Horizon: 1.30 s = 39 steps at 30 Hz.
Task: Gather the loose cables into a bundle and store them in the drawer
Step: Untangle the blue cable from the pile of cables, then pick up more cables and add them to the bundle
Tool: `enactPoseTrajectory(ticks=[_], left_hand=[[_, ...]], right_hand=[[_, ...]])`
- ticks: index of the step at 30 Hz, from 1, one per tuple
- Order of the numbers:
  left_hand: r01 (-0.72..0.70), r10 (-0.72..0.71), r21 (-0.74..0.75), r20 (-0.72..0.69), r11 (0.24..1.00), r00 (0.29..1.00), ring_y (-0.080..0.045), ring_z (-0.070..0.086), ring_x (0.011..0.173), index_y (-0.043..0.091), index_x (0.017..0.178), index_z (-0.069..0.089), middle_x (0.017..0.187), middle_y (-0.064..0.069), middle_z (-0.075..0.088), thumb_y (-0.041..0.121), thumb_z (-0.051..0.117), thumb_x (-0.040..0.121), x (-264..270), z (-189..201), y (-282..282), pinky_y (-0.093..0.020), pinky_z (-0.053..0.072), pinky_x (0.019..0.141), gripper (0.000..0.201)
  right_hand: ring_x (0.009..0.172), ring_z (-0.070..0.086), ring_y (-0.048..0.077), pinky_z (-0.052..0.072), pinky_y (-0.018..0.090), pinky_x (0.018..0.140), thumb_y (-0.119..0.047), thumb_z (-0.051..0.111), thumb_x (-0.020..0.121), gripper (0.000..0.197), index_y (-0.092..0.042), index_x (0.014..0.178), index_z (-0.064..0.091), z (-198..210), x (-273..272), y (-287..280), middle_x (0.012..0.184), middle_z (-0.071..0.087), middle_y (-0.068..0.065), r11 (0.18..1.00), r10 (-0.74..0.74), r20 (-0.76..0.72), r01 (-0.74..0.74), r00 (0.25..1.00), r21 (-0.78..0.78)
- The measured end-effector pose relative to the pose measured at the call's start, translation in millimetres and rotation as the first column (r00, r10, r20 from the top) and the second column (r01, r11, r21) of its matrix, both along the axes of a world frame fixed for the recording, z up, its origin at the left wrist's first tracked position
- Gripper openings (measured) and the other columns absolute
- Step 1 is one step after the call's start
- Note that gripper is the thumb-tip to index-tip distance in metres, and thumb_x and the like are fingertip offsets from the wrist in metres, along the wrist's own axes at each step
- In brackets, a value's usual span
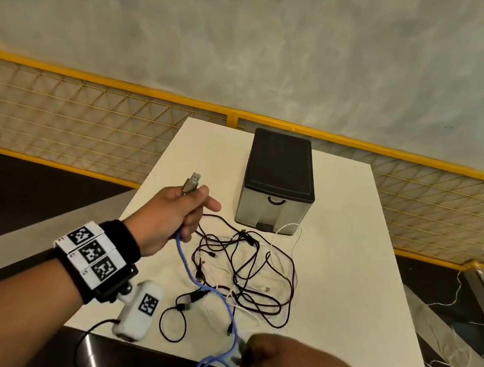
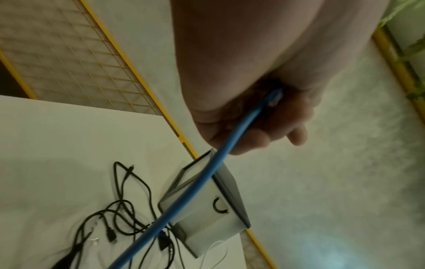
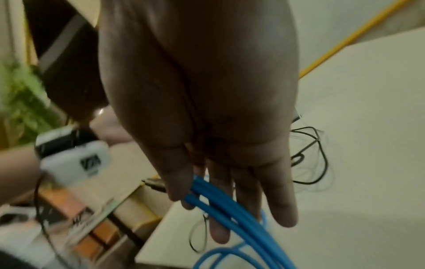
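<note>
Fingers [image 1: 198, 204] of both hands (curled) grip blue cable [image 1: 212, 291].

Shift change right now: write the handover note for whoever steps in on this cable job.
Left hand: grips the blue cable just below its metal plug, raised over the table.
Right hand: holds coiled loops of the same blue cable at the table's near edge.
Black and white cables lie tangled on the table in front of the drawer unit, whose drawer is closed.
Done: blue cable partly coiled.
Left: finish coiling, gather the tangle, open the drawer, store all.
</note>
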<state>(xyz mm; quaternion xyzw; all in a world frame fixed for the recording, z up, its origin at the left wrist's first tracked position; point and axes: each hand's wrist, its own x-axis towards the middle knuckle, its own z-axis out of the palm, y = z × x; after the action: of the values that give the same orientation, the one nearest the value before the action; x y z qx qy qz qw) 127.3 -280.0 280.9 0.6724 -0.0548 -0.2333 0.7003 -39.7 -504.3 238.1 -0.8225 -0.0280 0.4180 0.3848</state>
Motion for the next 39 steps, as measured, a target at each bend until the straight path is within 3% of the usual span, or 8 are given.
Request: enactPoseTrajectory(ticks=[5,9,11,15,22,29,34,39], left_hand=[[-0.037,0.035,-0.056,-0.039,0.998,0.999,-0.019,0.053,0.049,0.009,0.077,0.076,0.054,-0.005,0.052,0.051,0.035,0.101,-4,17,-19,-0.035,0.054,0.057,0.063],[-0.017,0.012,-0.104,-0.047,0.994,0.999,-0.02,0.055,0.049,0.011,0.07,0.076,0.053,-0.006,0.053,0.057,0.036,0.095,-10,20,-29,-0.037,0.055,0.059,0.065],[0.007,-0.011,-0.102,-0.039,0.995,0.999,-0.022,0.057,0.05,0.01,0.073,0.075,0.054,-0.006,0.055,0.061,0.039,0.087,-13,19,-33,-0.037,0.055,0.059,0.064],[0.086,-0.088,-0.066,-0.036,0.994,0.995,-0.023,0.065,0.056,0.009,0.081,0.075,0.059,-0.008,0.061,0.062,0.04,0.084,-24,15,-42,-0.037,0.056,0.06,0.063],[0.15,-0.151,-0.032,-0.017,0.988,0.988,-0.024,0.07,0.067,0.011,0.09,0.076,0.067,-0.007,0.065,0.057,0.039,0.088,-26,13,-50,-0.036,0.056,0.063,0.059],[0.152,-0.152,0.043,0.003,0.988,0.988,-0.019,0.07,0.077,0.008,0.098,0.075,0.075,-0.005,0.07,0.042,0.037,0.103,-13,3,-52,-0.033,0.055,0.065,0.051],[0.162,-0.172,0.144,0.062,0.976,0.983,-0.016,0.071,0.089,0.015,0.104,0.073,0.093,-0.005,0.074,0.039,0.039,0.104,-4,-1,-65,-0.035,0.053,0.081,0.041],[0.242,-0.315,0.288,0.244,0.927,0.917,-0.011,0.064,0.098,0.017,0.113,0.068,0.102,0.001,0.07,0.053,0.047,0.095,-2,4,-82,-0.031,0.049,0.085,0.046]], right_hand=[[0.114,0.06,0.022,0.044,0.03,0.096,-0.025,0.049,0.091,0.034,-0.022,0.121,0.065,-32,-8,10,0.126,0.065,0.003,0.949,0.193,0.019,-0.182,0.981,-0.259],[0.102,0.064,0.019,0.042,0.023,0.079,-0.024,0.05,0.094,0.024,-0.022,0.108,0.07,-58,39,-7,0.113,0.071,0.001,0.934,-0.049,0.38,0.177,0.924,-0.31],[0.108,0.064,0.02,0.045,0.026,0.085,-0.024,0.048,0.095,0.027,-0.023,0.111,0.069,-77,64,-21,0.117,0.07,0.001,0.875,-0.11,0.51,0.326,0.853,-0.358],[0.119,0.058,0.022,0.045,0.029,0.095,-0.016,0.044,0.094,0.041,-0.028,0.13,0.058,-107,94,-33,0.132,0.056,0.0,0.81,-0.001,0.497,0.292,0.868,-0.509],[0.123,0.049,0.03,0.049,0.041,0.089,-0.019,0.038,0.095,0.032,-0.023,0.121,0.056,-132,96,-32,0.132,0.046,0.005,0.697,0.201,0.376,0.137,0.905,-0.704],[0.096,0.065,0.025,0.045,0.03,0.072,-0.029,0.049,0.088,0.015,-0.021,0.094,0.061,-81,108,-37,0.099,0.069,0.0,0.844,0.03,0.543,0.27,0.839,-0.463],[0.067,0.055,-0.001,0.036,0.01,0.059,-0.024,0.069,0.086,0.004,-0.022,0.088,0.072,20,118,-46,0.071,0.06,-0.016,0.923,-0.129,0.723,0.349,0.679,-0.163],[0.073,0.058,-0.015,0.041,0.004,0.064,-0.02,0.073,0.085,0.006,-0.023,0.09,0.075,87,119,-42,0.073,0.063,-0.022,0.925,-0.264,0.813,0.375,0.519,0.061]])
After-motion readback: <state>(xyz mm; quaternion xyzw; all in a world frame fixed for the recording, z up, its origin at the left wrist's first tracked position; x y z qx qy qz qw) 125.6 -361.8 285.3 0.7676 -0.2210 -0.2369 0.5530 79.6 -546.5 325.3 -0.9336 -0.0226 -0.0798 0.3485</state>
